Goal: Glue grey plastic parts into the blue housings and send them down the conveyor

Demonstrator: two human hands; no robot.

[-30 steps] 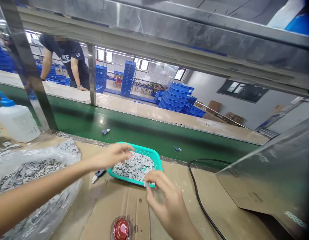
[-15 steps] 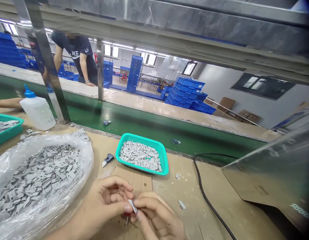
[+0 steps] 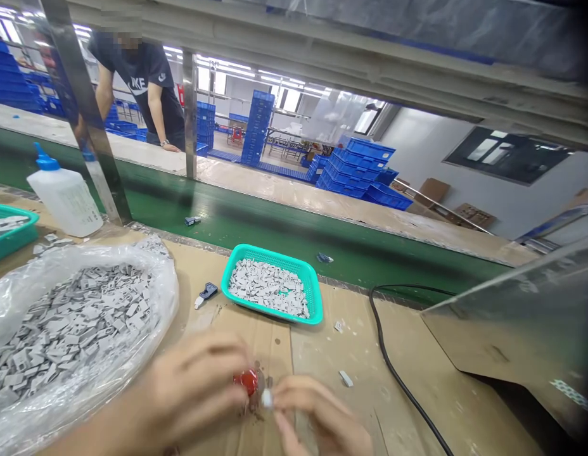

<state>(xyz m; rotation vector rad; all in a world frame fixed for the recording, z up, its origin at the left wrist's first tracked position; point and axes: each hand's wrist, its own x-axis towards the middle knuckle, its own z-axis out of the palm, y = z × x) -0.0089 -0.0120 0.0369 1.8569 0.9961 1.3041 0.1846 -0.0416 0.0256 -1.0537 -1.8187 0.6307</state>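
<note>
My right hand [image 3: 317,415] pinches a small white piece [image 3: 267,398] between thumb and fingertips, low in the middle of the head view. To its left, my left hand [image 3: 194,386] is smeared by motion, and whether it holds anything cannot be made out. A glossy red object [image 3: 248,382] lies on the cardboard between the two hands, partly covered by the left fingers. Beyond them a teal basket [image 3: 319,297] holds many light grey pieces. A clear plastic bag [image 3: 168,288] full of similar grey pieces spreads out at the left.
A dark tool-like part [image 3: 208,291] lies left of the basket. A white bottle [image 3: 68,199] stands at the left beside a metal post. A black cable [image 3: 386,351] curves along the right. Dark parts lie on the green belt [image 3: 256,218]; a person leans on the far ledge.
My left hand has moved left, away from the small piece, which stays in my right hand. The right hand has shifted slightly right. More of the red object shows.
</note>
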